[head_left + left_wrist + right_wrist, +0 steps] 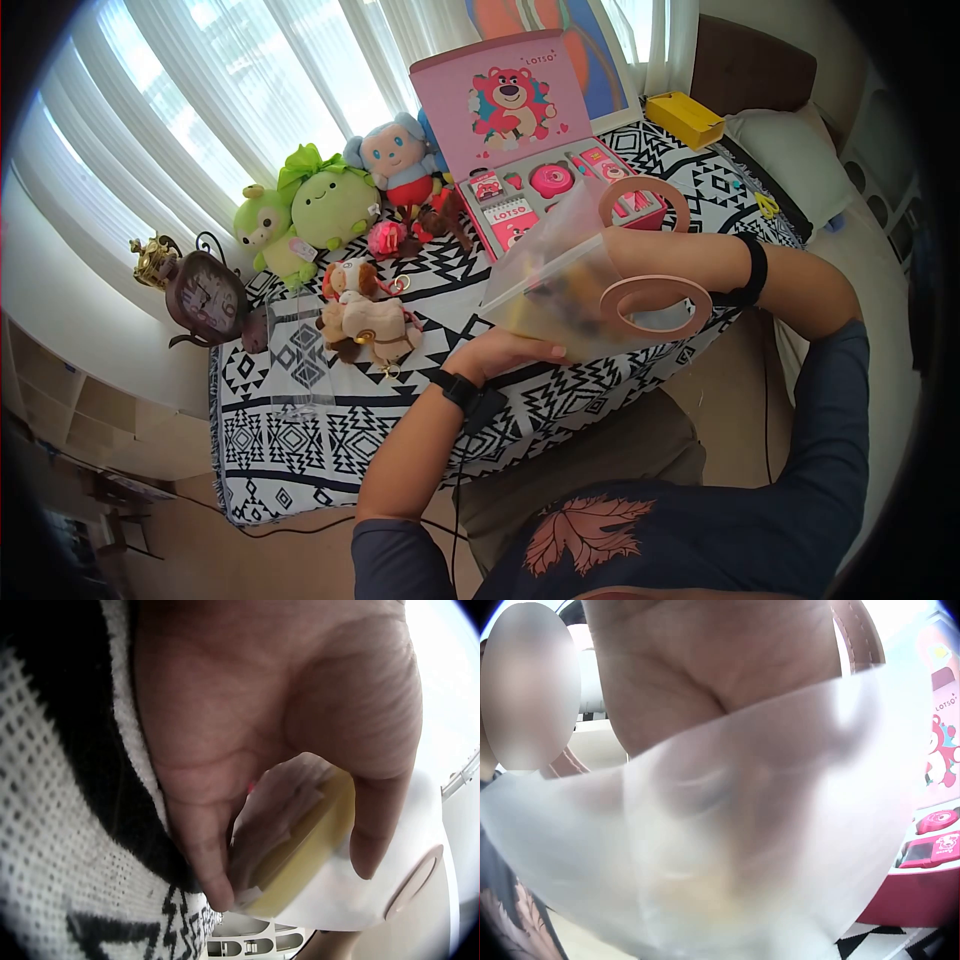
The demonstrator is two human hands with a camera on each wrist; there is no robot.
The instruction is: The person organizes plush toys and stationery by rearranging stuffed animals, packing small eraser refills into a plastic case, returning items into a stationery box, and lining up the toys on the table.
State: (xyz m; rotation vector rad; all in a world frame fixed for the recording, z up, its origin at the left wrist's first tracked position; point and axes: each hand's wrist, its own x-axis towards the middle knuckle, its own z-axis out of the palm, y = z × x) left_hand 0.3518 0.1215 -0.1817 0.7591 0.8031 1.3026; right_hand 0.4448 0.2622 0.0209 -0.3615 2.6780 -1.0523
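Note:
A frosted translucent tote bag [530,260] with round tan handles [690,287] tilts over the bed's front edge. My left hand [510,352] holds it from below, thumb and fingers spread around the bottom corner. Through the bag's side the left wrist view shows a yellow thing [304,866] and pale, crumpled-looking material. My right hand [724,656] reaches in through the bag's mouth up to the wrist. Its fingers are a blur behind the frosted side, and I cannot tell what they hold.
Behind the bag stands an open pink gift box [500,110] with a bear on its lid. Plush toys [330,205], small plush keychains [370,320] and an ornate clock [210,295] are to the left. A yellow box [685,120] lies by the pillow [790,150].

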